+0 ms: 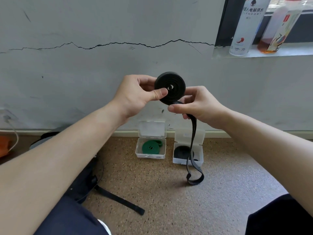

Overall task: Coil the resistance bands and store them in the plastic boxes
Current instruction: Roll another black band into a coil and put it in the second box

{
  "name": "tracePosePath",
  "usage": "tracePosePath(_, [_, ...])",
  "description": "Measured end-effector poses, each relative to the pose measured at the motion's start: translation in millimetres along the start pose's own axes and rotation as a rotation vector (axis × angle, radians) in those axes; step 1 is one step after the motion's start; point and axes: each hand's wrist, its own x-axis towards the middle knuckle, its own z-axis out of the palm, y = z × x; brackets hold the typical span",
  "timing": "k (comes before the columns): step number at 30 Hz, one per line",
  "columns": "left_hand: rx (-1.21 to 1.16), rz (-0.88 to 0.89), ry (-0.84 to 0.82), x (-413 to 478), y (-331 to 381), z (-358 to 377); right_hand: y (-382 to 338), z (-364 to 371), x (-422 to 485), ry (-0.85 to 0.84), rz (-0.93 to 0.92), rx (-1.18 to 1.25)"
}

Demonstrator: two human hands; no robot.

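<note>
The cracked wall point(84, 65) is filling the view behind the black coil point(170, 88), and the speckled floor point(152, 192) is spreading out below the coil. At the coil's left edge, the left hand point(135, 94) is pinching the roll, with the thumb pressing flat on its face and the fingers curling behind, probably so the wound turns are not springing loose. Just below and right of the coil, the right hand point(198, 106) is closing thumb and fingers round the loose tail point(193, 150), likely feeding it taut so the next turn is lying snug. The rest of the tail is hanging down below the coil and ending in a slack loop at the floor, whether touching it I cannot tell. Up and right of the coil, a white bottle point(245, 26) and a clear bottle point(279, 31) are standing on a sill. Down and left of the coil, one black strap point(118, 200) is lying on the floor. Well below the coil, two plastic boxes are sitting against the wall's foot with lids tipped back, presumably waiting to be filled. The left box point(149, 156) is holding one green band point(150, 148), and the right box point(184, 162) is holding one dark coil point(180, 150). That is making three bands: two stored, one being rolled.
</note>
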Motion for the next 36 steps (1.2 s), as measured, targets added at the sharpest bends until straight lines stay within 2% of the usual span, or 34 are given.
tracePosePath(4, [0.294,0.082,-0.076,3,5,-2,-3,1,0,-0.016,-0.006,-0.061])
tracePosePath(7, [0.318,0.103,-0.059,0,6,2,-2,4,-1,-0.016,-0.007,-0.048])
tracePosePath(9, [0.137,0.039,-0.005,-4,2,7,-2,4,-1,0.001,-0.015,0.024])
tracePosePath(12, [-0.357,-0.188,0.012,-12,-5,24,-1,9,-1,0.048,0.000,0.171])
tracePosePath(13, [-0.455,-0.226,0.018,-14,-5,31,-1,11,-1,0.066,0.010,0.218])
tracePosePath(18, [-0.506,-0.188,0.073,-11,-2,34,-4,15,-1,0.067,0.004,0.244])
tracePosePath(25, [-0.273,-0.114,0.029,-6,0,15,-3,0,-2,0.020,0.025,0.029])
tracePosePath(33, [0.343,0.073,-0.100,-1,7,5,-2,-1,-3,-0.017,-0.013,-0.079])
tracePosePath(36, [0.322,0.065,-0.064,-4,3,5,0,4,-2,-0.005,-0.016,-0.043])
